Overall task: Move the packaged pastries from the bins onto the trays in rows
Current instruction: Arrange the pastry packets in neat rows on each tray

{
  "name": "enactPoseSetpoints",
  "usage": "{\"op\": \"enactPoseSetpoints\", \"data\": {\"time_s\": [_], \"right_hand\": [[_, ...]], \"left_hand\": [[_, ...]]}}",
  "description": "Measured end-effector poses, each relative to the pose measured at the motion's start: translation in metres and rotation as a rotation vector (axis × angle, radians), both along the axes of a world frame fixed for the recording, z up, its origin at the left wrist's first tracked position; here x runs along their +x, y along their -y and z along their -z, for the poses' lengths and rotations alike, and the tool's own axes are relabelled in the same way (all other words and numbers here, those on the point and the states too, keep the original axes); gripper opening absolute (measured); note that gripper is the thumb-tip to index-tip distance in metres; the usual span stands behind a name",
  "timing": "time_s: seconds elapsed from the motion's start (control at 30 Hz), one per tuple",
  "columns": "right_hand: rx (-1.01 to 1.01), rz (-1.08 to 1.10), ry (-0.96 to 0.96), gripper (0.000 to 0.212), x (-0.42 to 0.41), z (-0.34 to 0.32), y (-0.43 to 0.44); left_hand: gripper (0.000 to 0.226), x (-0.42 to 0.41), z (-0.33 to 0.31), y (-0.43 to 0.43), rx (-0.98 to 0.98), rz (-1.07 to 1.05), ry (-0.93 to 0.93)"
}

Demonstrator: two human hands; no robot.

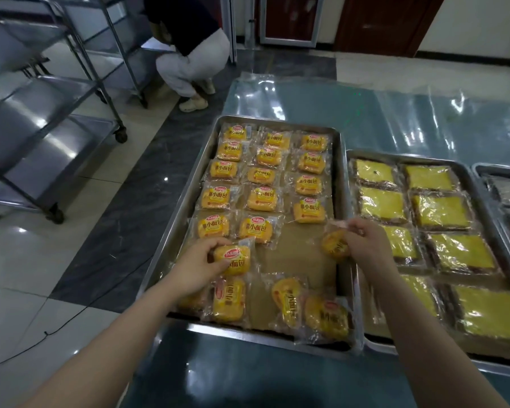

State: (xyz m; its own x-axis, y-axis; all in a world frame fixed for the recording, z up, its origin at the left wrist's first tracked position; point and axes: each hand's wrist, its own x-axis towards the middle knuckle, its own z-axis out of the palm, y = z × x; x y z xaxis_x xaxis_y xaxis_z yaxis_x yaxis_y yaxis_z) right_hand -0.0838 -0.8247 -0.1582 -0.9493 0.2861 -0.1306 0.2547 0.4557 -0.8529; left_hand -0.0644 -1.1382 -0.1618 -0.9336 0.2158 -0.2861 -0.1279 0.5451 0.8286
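Counter (306, 98), steel tray (295, 248) part-filled: left hand (195, 266) grips a bun packet (233, 259), right hand (365, 240) pinches a second packet (334, 245); next, likely aligning both in-row.

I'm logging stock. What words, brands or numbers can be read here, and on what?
"小面包": yellow pastry packs on the left tray, also, partly covered, the pack in the left hand.
Red oval logo on them: too blurred to read.
Print on the pack in the right hand: unreadable.
Flat yellow cake packs: no text seen.
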Motion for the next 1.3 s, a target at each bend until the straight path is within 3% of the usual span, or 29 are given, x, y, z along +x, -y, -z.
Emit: {"op": "enactPoseSetpoints", "data": {"time_s": [0.13,0.27,0.37,0.53,0.7,0.83,1.07,1.17,1.3], "right_hand": [[0.570,-0.293,-0.039,0.027,-0.032,0.002,0.008],[0.752,-0.631,-0.038,0.029,-0.041,0.023,0.043],[0.661,-0.602,-0.068,0.058,-0.030,0.041,0.052],[0.637,-0.491,0.030,0.059,-0.010,0.061,0.036],[0.737,-0.548,-0.079,0.064,-0.014,0.062,0.030],[0.754,-0.466,-0.084,0.058,-0.006,0.058,0.030],[0.883,-0.935,0.116,0.077,-0.005,0.071,0.027],[0.816,-0.919,0.119,0.072,-0.006,0.066,0.025],[0.452,-0.577,-0.131,0.041,0.014,0.057,0.027]], "left_hand": [[0.031,-0.011,0.004,-0.009,-0.022,-0.032,0.023],[0.031,-0.008,0.009,-0.013,0.029,-0.089,0.032],[0.033,-0.003,0.009,-0.012,0.066,-0.155,0.005],[0.049,0.001,0.013,-0.011,0.082,-0.258,0.036],[0.054,0.003,0.017,-0.023,0.093,-0.367,0.041],[0.056,0.005,0.017,-0.027,0.105,-0.384,0.073],[0.051,0.010,0.014,-0.027,0.089,-0.364,0.037],[0.056,0.013,0.014,-0.027,0.072,-0.346,0.048],[0.058,0.017,0.014,-0.022,0.113,-0.331,0.062]]}}
